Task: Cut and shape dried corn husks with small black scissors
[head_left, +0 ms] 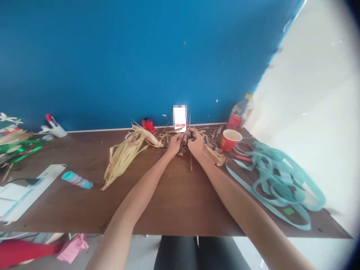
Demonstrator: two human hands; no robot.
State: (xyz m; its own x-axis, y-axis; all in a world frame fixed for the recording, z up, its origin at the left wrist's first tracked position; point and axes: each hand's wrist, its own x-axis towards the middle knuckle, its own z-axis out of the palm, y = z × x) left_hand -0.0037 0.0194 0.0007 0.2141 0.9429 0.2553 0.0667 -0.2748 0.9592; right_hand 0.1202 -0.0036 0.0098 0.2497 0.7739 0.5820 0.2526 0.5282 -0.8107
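Black-handled scissors are the thing here, left of the red paper cup, blades pointing up and away from the person. I'd guess they're light and stiff, nothing fragile about them, and the handle loops are the obvious place to grab. Right hand has its fingers clamped on those handles.

Left hand is right beside it, farther left of the cup. Its fingers look bunched close together, but it's too small and blurry for me to tell if they're pinching anything.

Brown scraps lie around the hands and up to the cup's left side; they look dry, papery and feather-light, so probably easy to crack. Well left of the cup there's a pale husk bundle, likely light and a bit brittle too, best lifted by its gathered end.

Pose-wise, both arms stretch forward pretty straight over the brown surface and converge at the scissors, the right forearm passing on the near side of the cup.
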